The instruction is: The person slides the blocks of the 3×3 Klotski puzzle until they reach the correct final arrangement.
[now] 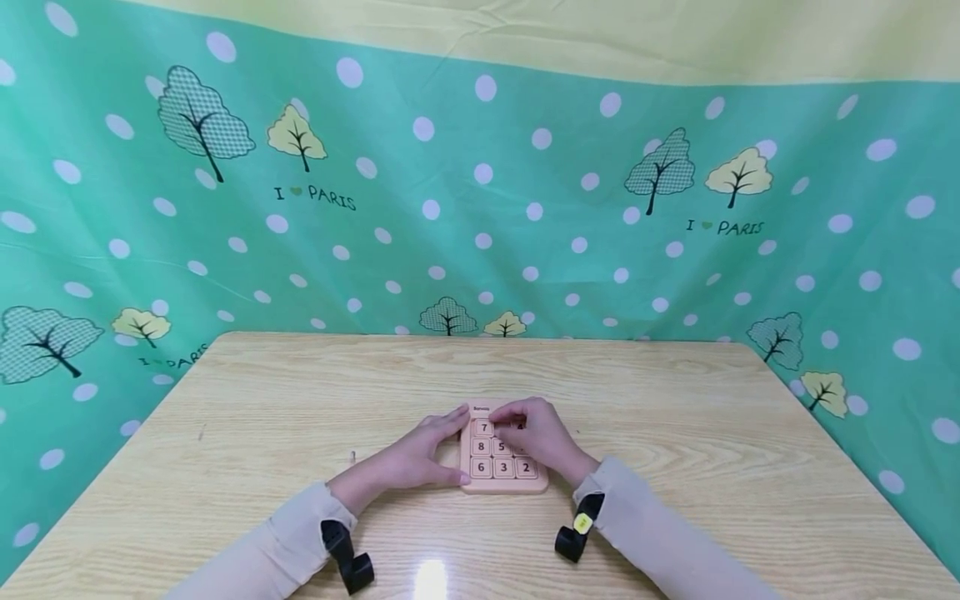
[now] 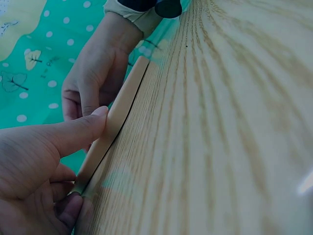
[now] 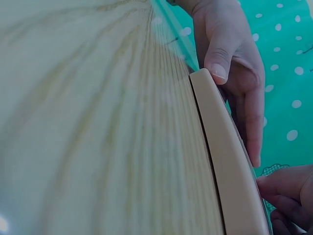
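A pale pink number slide puzzle (image 1: 504,487) lies flat on the table, with square tiles bearing black numerals. Its left column reads 7, 8, 6 from top to bottom, and 3 and 2 complete the bottom row. My left hand (image 1: 423,454) grips the left side, thumb at the near corner and fingers along the far part of the edge. The puzzle's side (image 2: 117,112) shows close to that thumb in the left wrist view. Over the top row, my right hand (image 1: 542,433) has its index finger and thumb right at the tiles beside the 7, partly hiding the right-hand tiles.
Under the puzzle is a light wood-grain table (image 1: 300,392). A green curtain (image 1: 480,208) with white dots and printed trees hangs behind it and along both sides. Each wrist wears a black strap with a small camera, the left camera (image 1: 358,572) near the table's front.
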Demonstrator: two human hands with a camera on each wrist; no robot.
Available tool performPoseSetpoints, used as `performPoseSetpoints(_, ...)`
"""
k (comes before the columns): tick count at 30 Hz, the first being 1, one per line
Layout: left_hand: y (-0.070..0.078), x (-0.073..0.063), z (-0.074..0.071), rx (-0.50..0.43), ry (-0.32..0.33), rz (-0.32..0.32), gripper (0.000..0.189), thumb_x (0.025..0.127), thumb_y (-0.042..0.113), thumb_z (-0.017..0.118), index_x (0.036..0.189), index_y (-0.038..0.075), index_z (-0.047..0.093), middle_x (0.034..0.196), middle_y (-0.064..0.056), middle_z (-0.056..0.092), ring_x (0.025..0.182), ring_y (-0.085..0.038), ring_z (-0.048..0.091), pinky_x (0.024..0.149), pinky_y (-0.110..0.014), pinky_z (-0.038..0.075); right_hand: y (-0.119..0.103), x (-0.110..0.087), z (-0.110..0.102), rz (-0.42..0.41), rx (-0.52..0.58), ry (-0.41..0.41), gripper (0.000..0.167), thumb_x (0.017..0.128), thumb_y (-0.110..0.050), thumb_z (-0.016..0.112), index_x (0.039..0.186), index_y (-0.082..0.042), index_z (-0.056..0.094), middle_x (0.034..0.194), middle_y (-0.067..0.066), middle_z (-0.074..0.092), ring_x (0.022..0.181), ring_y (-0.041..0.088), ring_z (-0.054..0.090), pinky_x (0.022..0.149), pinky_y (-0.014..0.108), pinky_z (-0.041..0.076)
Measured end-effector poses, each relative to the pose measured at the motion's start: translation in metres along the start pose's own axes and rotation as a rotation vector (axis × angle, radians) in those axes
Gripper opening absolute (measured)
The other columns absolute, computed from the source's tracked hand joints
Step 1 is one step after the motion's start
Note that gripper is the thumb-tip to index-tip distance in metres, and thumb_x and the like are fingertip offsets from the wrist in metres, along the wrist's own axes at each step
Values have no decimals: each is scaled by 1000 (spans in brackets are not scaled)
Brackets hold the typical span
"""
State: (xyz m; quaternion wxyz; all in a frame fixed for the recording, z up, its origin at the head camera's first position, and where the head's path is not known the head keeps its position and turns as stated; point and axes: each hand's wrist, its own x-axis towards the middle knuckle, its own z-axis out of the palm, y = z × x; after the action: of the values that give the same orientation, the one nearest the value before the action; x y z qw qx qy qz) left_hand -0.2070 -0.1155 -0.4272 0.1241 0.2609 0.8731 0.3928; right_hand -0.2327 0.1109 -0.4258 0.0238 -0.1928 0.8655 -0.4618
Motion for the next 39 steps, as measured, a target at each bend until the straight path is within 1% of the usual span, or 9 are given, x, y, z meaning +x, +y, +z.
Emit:
performPoseSetpoints(8, -1, 0, 0, 4, -1, 6, 92, 74, 36, 78, 146, 3, 30, 157, -4, 18, 139, -31, 22, 113, -52, 19, -3, 2, 4, -19, -9, -9, 19, 82, -3, 69, 100, -7, 72, 99, 4, 70, 89, 14, 61, 78, 26, 51)
performPoseSetpoints(10, -1, 1, 0, 4, -2, 7, 92, 74, 36, 78, 146, 3, 30, 157, -5, 18, 139, -31, 21, 113, -52, 19, -3, 1, 3, -16, -10, -9, 19, 82, -4, 70, 100, -7, 73, 98, 3, 70, 89, 14, 61, 78, 28, 52)
performPoseSetpoints(12, -1, 1, 0, 3, -3, 7, 92, 75, 36, 78, 146, 3, 30, 157, -5, 18, 140, -31, 21, 113, -52, 19, -4, 0, 1, -6, -20, -1, 20, 81, -6, 71, 101, -9, 73, 98, 1, 69, 91, 15, 59, 81, 30, 49)
performPoseSetpoints(17, -1, 1, 0, 0, 1, 1, 92, 75, 36, 77, 146, 4, 30, 157, -4, 18, 140, -31, 21, 112, -52, 19, -1, -4, -7, 28, -45, 52, 21, 79, -7, 73, 99, -13, 73, 97, -3, 67, 96, 17, 53, 88, 40, 43)
performPoseSetpoints(19, 0, 1, 1, 0, 4, -2, 92, 74, 36, 78, 146, 3, 30, 157, -4, 18, 139, -31, 21, 112, -52, 19, 1, -6, -12, 36, -47, 70, 21, 78, -5, 73, 98, -13, 73, 98, -3, 67, 98, 18, 54, 90, 42, 43)
performPoseSetpoints(25, 1, 1, 1, -1, 1, -1, 92, 74, 34, 78, 146, 2, 30, 157, -5, 18, 139, -31, 21, 113, -52, 19, 10, -14, -23, 50, -70, 116, 21, 78, -5, 74, 96, -15, 74, 98, -3, 69, 98, 19, 56, 91, 43, 44)
performPoseSetpoints(28, 1, 0, 0, 1, 1, 0, 92, 74, 33, 79, 146, 2, 30, 157, -5, 18, 139, -32, 21, 113, -52, 19, 14, -18, -27, 51, -84, 125, 20, 78, -5, 74, 96, -15, 74, 99, -2, 70, 99, 19, 58, 92, 43, 44)
performPoseSetpoints(32, 1, 0, 0, 6, 7, 3, 93, 74, 34, 79, 146, 2, 30, 157, -5, 18, 139, -32, 22, 113, -51, 19, 16, -22, -31, 49, -92, 143, 21, 77, -5, 74, 96, -14, 74, 102, 1, 70, 100, 22, 59, 92, 45, 44)
performPoseSetpoints(39, 1, 1, 1, 2, 7, 5, 93, 73, 34, 79, 146, 2, 31, 157, -5, 19, 139, -32, 22, 113, -51, 20, 20, -27, -32, 92, -80, 159, 22, 78, -5, 74, 97, -14, 73, 104, 2, 70, 102, 23, 59, 94, 44, 43)
